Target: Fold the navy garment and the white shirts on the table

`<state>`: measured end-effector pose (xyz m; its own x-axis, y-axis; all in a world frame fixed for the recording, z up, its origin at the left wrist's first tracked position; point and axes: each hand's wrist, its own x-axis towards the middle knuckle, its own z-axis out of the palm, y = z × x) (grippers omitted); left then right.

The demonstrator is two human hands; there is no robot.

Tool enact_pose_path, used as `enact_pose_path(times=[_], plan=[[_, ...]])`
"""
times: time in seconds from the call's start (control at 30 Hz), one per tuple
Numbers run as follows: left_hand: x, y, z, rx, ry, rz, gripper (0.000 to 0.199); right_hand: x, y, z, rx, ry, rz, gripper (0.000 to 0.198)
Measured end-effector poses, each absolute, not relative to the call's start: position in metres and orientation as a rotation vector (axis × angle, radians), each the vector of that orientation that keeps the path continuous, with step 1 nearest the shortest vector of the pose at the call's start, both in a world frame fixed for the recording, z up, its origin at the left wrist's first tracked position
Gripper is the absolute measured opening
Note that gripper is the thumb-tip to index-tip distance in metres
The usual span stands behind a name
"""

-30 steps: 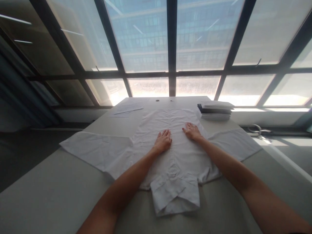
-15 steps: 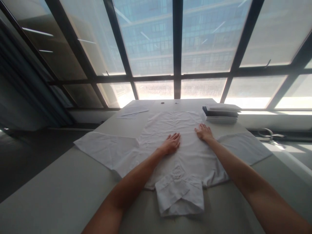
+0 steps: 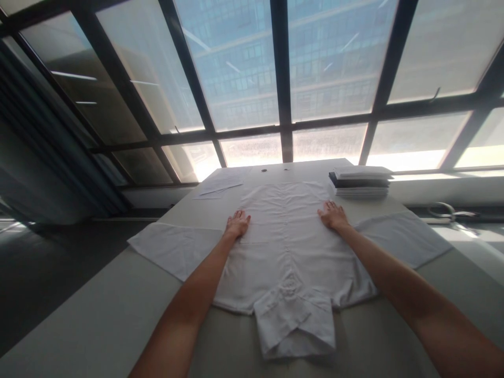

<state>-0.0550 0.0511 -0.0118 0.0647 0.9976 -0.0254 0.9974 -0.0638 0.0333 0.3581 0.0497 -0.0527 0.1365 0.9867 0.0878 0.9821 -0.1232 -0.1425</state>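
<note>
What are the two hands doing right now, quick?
Left hand: open, gripping nothing, laid on the white shirt near its edge.
Right hand: open, gripping nothing, laid on the shirt's other side.

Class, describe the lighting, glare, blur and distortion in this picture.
Head view: backlight from the windows, lower panes nearly washed out; head view: curtain in shadow; head view: white shirt soft in detail; head view: window bars fan apart upward, perhaps wide-angle stretch.
</note>
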Motion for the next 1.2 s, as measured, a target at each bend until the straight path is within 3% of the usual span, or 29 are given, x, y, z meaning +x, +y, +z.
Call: enact_pose_path(times=[0.3,0.43,0.6,1.2], plan=[[-0.045,0.057,-0.007,2.330,2.043,-0.005,0.060,0.344,0.045,-0.033,-2.282,-2.010,0.091,0.063],[0.000,0.058,-0.011,2.528,1.764,0.033,0.056,0.305,0.040,-0.028,-2.016,-2.109,-0.035,0.059],[0.040,0.051,-0.025,2.711,1.484,0.091,0.057,0.271,0.031,-0.034,-1.791,-2.295,0.178,0.063],[0.037,-0.016,-0.026,2.648,1.478,0.041,0.064,0.261,-0.036,-0.033,-1.827,-2.304,0.230,0.063]])
